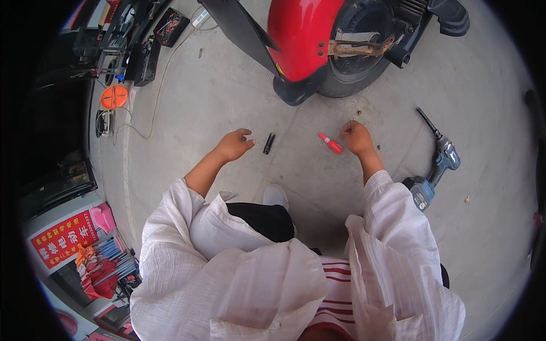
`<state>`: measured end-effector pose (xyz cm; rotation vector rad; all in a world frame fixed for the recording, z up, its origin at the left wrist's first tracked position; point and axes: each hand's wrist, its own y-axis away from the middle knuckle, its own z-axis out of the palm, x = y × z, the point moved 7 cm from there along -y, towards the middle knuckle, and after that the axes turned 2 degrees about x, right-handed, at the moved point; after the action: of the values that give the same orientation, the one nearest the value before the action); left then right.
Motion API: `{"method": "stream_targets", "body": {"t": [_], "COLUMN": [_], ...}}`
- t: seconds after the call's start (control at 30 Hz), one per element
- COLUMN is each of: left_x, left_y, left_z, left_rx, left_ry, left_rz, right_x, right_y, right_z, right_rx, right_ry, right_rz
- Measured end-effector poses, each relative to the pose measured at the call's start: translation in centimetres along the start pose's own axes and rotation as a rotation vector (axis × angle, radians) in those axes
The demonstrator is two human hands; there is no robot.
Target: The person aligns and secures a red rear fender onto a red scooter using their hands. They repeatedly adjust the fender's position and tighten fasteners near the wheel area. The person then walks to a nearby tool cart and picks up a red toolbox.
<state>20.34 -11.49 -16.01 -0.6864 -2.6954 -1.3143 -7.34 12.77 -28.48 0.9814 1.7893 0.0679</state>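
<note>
My left hand [235, 145] hangs over the concrete floor with thumb and forefinger apart, holding nothing. Just right of it lies a short black bar-shaped piece [269, 143], not touched by the fingers. A small red squeeze bottle [332, 144] with a narrow tip rests on its side between my hands, closer to the right one. My right hand [356, 138] is closed, its fingers curled together beside the bottle; whatever they may hold is hidden. Ahead stands a red scooter [296, 40], whose rear wheel [355, 82] touches the floor.
A cordless impact wrench [441, 162] with a long socket lies right of my right arm. At the far left are an orange disc [114, 97], black tool trays [170, 27] and a thin cable [154, 116]. A red sign [63, 238] and folded umbrellas [108, 267] stand lower left.
</note>
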Motion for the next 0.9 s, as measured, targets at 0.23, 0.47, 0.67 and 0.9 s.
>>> {"method": "stream_targets", "body": {"t": [0.23, 0.47, 0.67, 0.9], "left_x": [-2.2, 0.6, 2.8, 13.2], "left_y": [-5.4, -8.4, -9.7, -2.6], "left_z": [8.6, 8.7, 9.0, 6.3], "left_rx": [-0.03, 0.051, 0.047, -0.316], "left_ry": [-0.248, -0.339, -0.116, 1.149], "left_rz": [0.036, 0.057, 0.321, 0.192], "right_x": [-0.6, -0.7, -2.6, -7.8], "right_y": [3.7, 2.9, 2.1, 6.1], "right_z": [2.6, 4.3, 3.0, 1.7], "right_rx": [-0.021, 0.025, -0.083, -0.124], "right_ry": [0.425, 0.591, -0.011, -0.497], "right_rz": [0.013, -0.023, -0.113, -0.165]}}
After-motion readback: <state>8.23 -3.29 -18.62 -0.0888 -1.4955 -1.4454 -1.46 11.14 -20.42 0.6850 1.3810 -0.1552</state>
